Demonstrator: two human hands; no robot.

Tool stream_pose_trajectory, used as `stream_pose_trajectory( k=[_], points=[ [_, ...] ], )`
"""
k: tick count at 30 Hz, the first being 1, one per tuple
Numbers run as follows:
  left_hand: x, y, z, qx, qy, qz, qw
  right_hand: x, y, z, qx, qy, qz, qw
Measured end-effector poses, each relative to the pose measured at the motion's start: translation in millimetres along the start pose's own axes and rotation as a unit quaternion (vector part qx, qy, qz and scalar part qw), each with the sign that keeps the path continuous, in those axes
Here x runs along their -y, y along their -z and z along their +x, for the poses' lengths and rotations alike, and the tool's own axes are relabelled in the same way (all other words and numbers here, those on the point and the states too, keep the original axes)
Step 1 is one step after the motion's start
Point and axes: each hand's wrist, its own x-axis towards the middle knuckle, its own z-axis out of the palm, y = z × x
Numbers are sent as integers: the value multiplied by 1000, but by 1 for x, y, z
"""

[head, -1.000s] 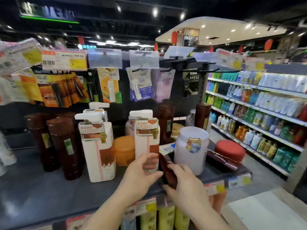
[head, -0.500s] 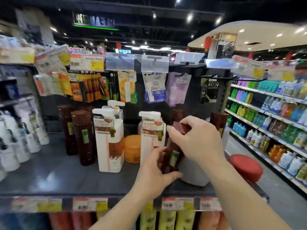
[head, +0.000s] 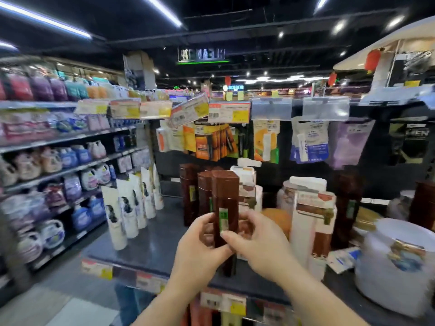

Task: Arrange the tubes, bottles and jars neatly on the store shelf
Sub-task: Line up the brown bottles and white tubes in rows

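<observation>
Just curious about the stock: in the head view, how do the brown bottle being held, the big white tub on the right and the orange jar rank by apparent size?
1. White tub, though nearness inflates it.
2. Held brown bottle.
3. Orange jar, partly hidden.

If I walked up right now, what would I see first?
First, the tall brown bottle held upright in the middle by the left hand and right hand, over the dark shelf. Then the white pump bottle just to its right, and the big white jar at the far right.
</observation>
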Motion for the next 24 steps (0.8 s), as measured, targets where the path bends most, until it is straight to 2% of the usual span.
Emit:
stream_pose_trajectory(
  k=[3, 5, 10, 14, 24],
  points=[
    [21, 29, 19, -42, 8, 12, 999, 6, -48, 19, -27, 5, 8, 1000],
    [35, 39, 30, -39, 16, 21, 999, 1, -74, 31, -47, -13, 4, 999],
    [70, 54, 42, 75, 64, 4, 995, -23, -97, 44, -48, -66, 16, 997],
    [84, 66, 63, 135, 57, 44, 988, -34, -103, 44, -44, -72, -11, 996],
    [89, 67, 72, 176, 48, 52, 982, -36, -113, 42, -43, -141, -6, 989]
  ],
)
